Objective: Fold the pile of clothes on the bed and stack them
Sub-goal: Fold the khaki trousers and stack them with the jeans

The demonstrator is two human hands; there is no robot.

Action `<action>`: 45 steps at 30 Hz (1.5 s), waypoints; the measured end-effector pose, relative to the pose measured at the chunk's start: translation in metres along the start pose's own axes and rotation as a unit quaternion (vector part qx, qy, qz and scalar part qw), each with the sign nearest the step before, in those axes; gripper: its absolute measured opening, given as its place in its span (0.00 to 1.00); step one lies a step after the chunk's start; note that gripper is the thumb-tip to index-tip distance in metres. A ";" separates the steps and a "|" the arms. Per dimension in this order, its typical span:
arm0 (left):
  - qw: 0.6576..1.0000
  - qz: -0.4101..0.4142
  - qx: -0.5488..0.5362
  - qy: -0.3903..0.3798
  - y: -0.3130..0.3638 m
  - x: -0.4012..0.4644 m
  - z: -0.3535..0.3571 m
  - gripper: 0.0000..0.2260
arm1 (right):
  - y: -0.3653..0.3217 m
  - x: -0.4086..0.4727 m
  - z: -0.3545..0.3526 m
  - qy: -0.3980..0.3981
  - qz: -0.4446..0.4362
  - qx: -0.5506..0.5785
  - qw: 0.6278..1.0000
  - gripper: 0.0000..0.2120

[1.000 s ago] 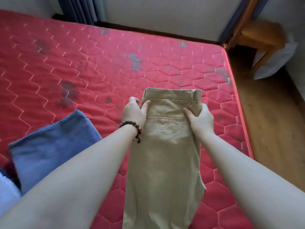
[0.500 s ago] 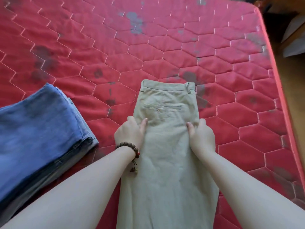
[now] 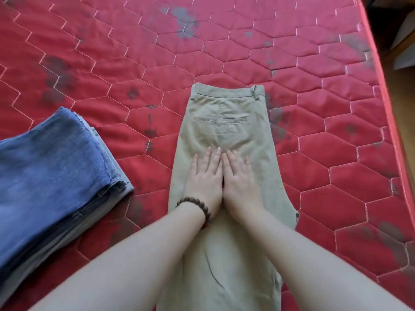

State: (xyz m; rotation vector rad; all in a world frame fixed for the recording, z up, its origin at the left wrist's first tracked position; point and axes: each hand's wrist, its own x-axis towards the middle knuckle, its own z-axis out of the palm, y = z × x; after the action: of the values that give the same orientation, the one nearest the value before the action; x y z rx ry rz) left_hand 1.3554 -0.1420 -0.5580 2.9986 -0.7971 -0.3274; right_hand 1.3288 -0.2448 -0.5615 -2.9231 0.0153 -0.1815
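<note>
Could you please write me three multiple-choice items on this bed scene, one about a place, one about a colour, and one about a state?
1. Where do the folded blue jeans lie relative to the khaki trousers?
A. To their left
B. On top of them
C. To their right

2. What colour is the mattress?
A. Green
B. Red
C. White

3. How do the left hand and right hand meet the trousers?
A. Both pinch the waistband
B. One lifts a trouser leg
C. Both lie flat, pressing the fabric

Answers: 1 A, the jeans sit apart at the picture's left. 2 B, red quilted hexagons cover it. 3 C, the straight fingers rest side by side below the back pocket.
</note>
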 end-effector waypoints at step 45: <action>0.999 -0.016 -0.041 -0.011 0.107 -0.546 0.123 0.26 | -0.163 -0.550 -0.029 -0.152 0.112 -0.064 0.980 0.27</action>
State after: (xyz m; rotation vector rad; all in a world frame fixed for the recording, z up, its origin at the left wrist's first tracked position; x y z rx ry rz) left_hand 0.8151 0.0381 -0.5629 2.9394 -0.7186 -0.3833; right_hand 0.7789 -0.0784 -0.5657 -3.0129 0.3170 0.3145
